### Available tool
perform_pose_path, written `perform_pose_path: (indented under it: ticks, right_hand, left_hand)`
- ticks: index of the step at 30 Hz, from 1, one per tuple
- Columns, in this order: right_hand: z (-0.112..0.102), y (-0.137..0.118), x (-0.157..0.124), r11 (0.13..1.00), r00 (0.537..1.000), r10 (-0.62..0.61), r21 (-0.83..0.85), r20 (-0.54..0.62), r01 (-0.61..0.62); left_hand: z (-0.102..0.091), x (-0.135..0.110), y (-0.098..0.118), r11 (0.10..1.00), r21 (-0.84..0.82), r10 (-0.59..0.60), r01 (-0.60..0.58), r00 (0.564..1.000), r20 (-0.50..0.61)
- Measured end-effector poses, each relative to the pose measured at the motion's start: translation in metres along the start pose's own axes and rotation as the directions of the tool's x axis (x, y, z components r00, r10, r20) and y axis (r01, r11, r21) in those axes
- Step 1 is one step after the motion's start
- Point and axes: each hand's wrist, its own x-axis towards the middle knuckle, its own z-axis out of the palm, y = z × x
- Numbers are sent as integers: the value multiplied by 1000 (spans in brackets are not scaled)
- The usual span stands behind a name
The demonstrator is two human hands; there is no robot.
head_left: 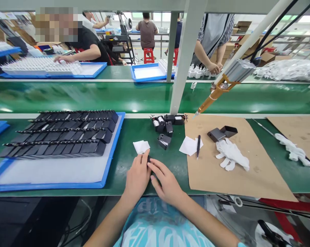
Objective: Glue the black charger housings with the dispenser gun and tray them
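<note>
My left hand [137,175] is closed around a small black part [149,159], which the fingers hide almost wholly. My right hand [167,181] meets it from the other side, fingertips against the same part and thumb bent below. Just beyond my left fingertips lies a folded white paper [141,146]. Farther up the green table is a black casing [164,141], and behind it a cluster of several black casings [167,122] with white pieces and thin wires.
On the left, a blue-rimmed tray [107,171] bears rows of black casings [67,133]. Brown paper [222,180] at right holds tweezers [198,146], white paper [188,145], black shells [216,134] and a white glove [232,154]. An orange-tipped tool [210,99] hangs above. Co-workers work across the green belt [93,96].
</note>
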Motion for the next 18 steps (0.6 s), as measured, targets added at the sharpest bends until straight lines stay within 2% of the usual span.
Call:
perform_pose_path:
  ticks: [2, 5, 8, 10, 13, 15, 18]
  right_hand:
    - [2, 1, 1, 999, 998, 33, -23, 49, -31]
    - [-3, 6, 0, 998, 998, 47, -31, 50, -45]
    - [-12, 14, -1, 998, 1000, 21, -64, 9, -21]
    - [-16, 18, 0, 990, 1000, -31, -140, -5, 30]
    - [-20, 21, 2, 960, 994, -109, -259, 19, 110]
    - [-21, 22, 4, 940, 990, -130, -311, 54, 140]
    - [-20, 20, 2, 922, 987, -137, -352, 86, 158]
  left_hand:
    - [-7, -3, 3, 999, -46, -14, 17, 998, 63]
    - [-20, -10, 2, 956, -294, 79, -23, 981, 180]
    - [-26, -14, -4, 791, -612, 191, 9, 946, 261]
    - [-24, -11, -9, 648, -752, 159, 123, 944, 291]
    - [-15, -3, -16, 489, -823, 52, 288, 933, 357]
    - [-8, 2, -19, 485, -813, 32, 323, 922, 385]
    - [-3, 4, -21, 558, -781, 38, 281, 931, 362]
